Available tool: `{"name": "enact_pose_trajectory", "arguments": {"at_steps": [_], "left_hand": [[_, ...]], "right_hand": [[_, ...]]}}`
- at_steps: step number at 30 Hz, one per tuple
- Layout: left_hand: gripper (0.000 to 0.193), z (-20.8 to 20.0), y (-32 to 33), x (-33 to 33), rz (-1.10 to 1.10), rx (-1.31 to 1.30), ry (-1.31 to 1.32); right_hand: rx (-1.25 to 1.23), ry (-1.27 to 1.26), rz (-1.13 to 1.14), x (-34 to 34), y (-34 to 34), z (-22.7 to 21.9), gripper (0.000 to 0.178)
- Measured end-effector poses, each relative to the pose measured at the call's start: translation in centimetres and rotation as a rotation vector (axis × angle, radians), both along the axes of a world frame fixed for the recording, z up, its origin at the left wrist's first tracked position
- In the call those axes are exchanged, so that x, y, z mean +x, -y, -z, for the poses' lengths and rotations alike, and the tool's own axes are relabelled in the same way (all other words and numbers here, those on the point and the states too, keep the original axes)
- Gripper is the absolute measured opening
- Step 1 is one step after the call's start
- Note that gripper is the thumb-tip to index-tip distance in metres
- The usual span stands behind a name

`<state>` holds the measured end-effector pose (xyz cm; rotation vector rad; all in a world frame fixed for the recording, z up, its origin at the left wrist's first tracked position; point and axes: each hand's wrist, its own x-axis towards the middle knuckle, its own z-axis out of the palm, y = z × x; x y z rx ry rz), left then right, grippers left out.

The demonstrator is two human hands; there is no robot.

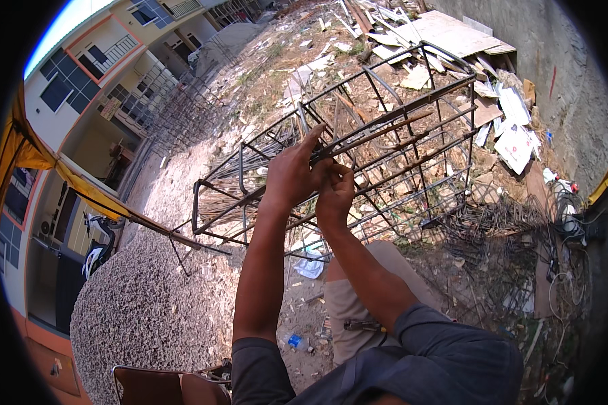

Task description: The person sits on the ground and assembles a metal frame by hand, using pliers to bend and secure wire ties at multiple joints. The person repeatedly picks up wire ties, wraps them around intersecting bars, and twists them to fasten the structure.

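A long cage of steel reinforcing bars (405, 145), with square stirrups tied to lengthwise bars, spans the area in front of me. My left hand (290, 174) is at its upper bars, index finger stretched out past the steel and the other fingers curled round a bar, partly hidden. Close against it, my right hand (336, 192) has thumb and fingers pinched together just under the same bar. Whatever lies in that pinch is too small to make out. A dark tool with a yellowish part (366, 326) lies by my thigh.
A gravel heap (148, 304) rises at the left. Tangled wire and thin rods (486, 219) lie on the right, below broken boards (513, 128) along a concrete wall (567, 88). Near my knees are a plastic bag (309, 264), a bottle (296, 341) and a chair (148, 386).
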<state>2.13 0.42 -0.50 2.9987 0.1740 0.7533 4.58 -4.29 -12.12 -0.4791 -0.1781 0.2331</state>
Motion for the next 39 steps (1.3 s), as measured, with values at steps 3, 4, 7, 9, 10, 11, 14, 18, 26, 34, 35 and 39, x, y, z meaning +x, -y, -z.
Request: {"name": "enact_pose_trajectory", "arguments": {"at_steps": [3, 4, 7, 9, 10, 11, 14, 18, 26, 34, 35, 39], "left_hand": [[0.063, 0.2, 0.0, 0.1, 0.046, -0.093, 0.006], [0.061, 0.3, 0.0, 0.1, 0.041, -0.144, -0.007], [0.057, 1.1, -0.3, 0.0, 0.054, -0.142, 0.087], [0.058, 1.7, -0.1, -0.2, 0.002, -0.067, 0.117], [0.058, 2.0, 0.0, -0.2, -0.025, -0.032, 0.134], [0.058, 2.4, 0.0, -0.2, -0.016, 0.001, 0.169], [0.053, 3.3, -0.1, 0.1, 0.013, 0.123, 0.318], [0.045, 3.8, -0.1, -0.1, 0.03, 0.155, 0.34], [0.04, 3.7, 0.4, -0.6, 0.021, 0.004, 0.365], [0.054, 3.3, 0.7, -0.5, -0.019, -0.076, 0.328], [0.055, 3.4, 0.7, -0.4, -0.02, -0.055, 0.322], [0.057, 3.0, 0.6, -0.7, -0.042, -0.017, 0.266]], "right_hand": [[-0.009, 0.035, 0.001, 0.3, 0.1, 0.1, 0.02], [-0.023, 0.049, 0.003, 0.5, 0.3, 0.2, 0.019], [-0.122, 0.115, -0.023, 1.1, 1.2, 0.2, 0.017], [-0.168, 0.147, 0.002, 1.6, 1.9, -0.3, 0.017], [-0.194, 0.166, 0.014, 1.8, 2.5, -0.6, 0.017], [-0.219, 0.198, 0.007, 1.7, 3.1, -0.9, 0.017], [-0.316, 0.387, 0.021, 2.3, 4.0, -0.8, 0.023], [-0.77, 0.543, 0.064, 1.8, 7.8, -3.2, 0.033], [-1.505, 1.057, 0.177, 4.5, 10.2, -5.1, 0.031], [-0.706, 0.471, -0.134, 2.3, 6.7, -0.9, 0.016], [-0.671, 0.484, -0.076, 2.2, 5.9, -0.4, 0.016], [-0.664, 0.542, 0.116, 1.8, 4.6, 0.7, 0.015]]}}
